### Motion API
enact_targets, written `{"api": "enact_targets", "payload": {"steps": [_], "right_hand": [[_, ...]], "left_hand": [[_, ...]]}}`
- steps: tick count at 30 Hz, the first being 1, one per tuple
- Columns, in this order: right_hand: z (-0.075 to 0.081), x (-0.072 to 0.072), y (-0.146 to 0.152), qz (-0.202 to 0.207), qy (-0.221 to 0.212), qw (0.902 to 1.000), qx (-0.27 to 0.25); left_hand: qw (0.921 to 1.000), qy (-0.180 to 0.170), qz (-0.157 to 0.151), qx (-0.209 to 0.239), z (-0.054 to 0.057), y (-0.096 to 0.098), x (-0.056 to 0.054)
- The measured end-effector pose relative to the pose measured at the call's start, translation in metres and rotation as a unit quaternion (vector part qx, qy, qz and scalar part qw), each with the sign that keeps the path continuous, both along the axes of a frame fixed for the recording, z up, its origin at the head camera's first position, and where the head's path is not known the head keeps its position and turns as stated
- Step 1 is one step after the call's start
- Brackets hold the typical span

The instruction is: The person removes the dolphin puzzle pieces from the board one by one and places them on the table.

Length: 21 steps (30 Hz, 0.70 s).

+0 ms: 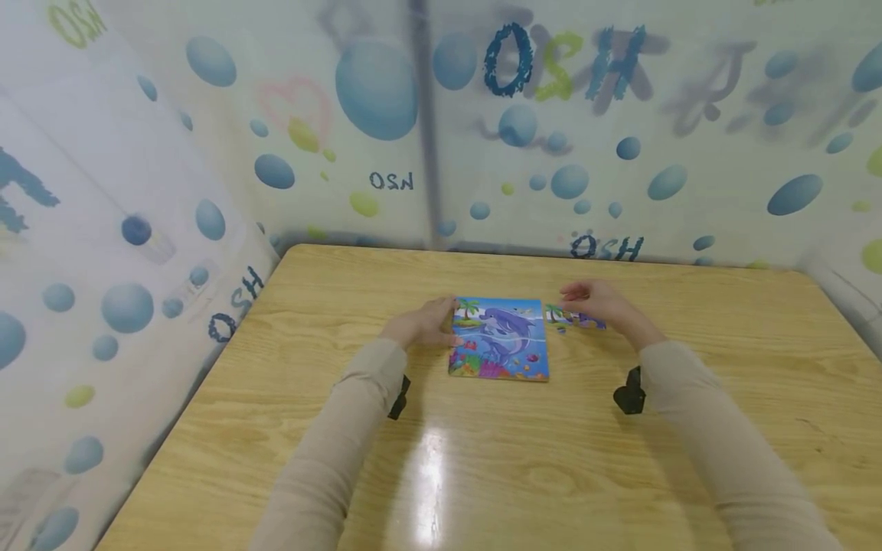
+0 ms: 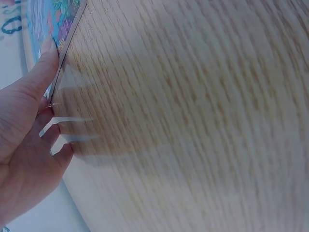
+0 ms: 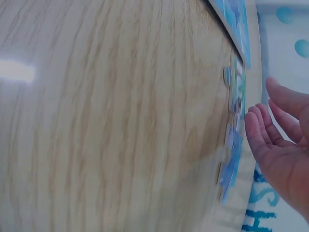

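A square dolphin picture board (image 1: 501, 340) lies flat on the table. My left hand (image 1: 429, 321) rests at its left edge, and in the left wrist view the thumb (image 2: 47, 50) lies on the printed surface, with the other fingers loosely bent beside the edge. To the right of the board is a short row of jigsaw puzzle pieces (image 1: 553, 313) with a palm tree and bits of purple and blue. Over these pieces hovers my right hand (image 1: 598, 301). Its fingers curve loosely and hold nothing in the right wrist view; part of the row is hidden beneath it.
The wooden table (image 1: 524, 467) reaches back to a pale curtain (image 1: 468, 161) printed with blue and green dots and letters. A small loose piece (image 1: 561, 330) lies just below the row. Dark wrist mounts (image 1: 630, 392) stick out under the sleeves.
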State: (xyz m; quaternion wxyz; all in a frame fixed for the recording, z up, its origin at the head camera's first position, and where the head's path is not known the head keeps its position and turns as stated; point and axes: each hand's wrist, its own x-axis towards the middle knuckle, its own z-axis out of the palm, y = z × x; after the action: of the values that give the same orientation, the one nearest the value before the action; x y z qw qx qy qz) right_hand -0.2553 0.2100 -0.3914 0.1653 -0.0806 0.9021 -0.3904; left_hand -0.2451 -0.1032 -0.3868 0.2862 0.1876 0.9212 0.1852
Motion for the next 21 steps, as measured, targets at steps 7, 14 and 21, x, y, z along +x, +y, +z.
{"api": "enact_targets", "payload": {"steps": [7, 14, 21], "right_hand": [[-0.001, -0.005, -0.024, 0.054, 0.014, 0.9982, 0.021], [0.002, -0.006, -0.043, 0.067, 0.030, 0.9957, 0.056], [0.006, -0.006, -0.054, 0.091, 0.039, 0.9907, 0.094]], "left_hand": [[1.0000, 0.001, -0.003, 0.004, -0.001, 0.000, 0.000], [1.0000, 0.006, -0.003, -0.005, 0.000, 0.002, 0.001], [0.9999, 0.009, 0.005, -0.008, 0.001, 0.001, 0.002]]}}
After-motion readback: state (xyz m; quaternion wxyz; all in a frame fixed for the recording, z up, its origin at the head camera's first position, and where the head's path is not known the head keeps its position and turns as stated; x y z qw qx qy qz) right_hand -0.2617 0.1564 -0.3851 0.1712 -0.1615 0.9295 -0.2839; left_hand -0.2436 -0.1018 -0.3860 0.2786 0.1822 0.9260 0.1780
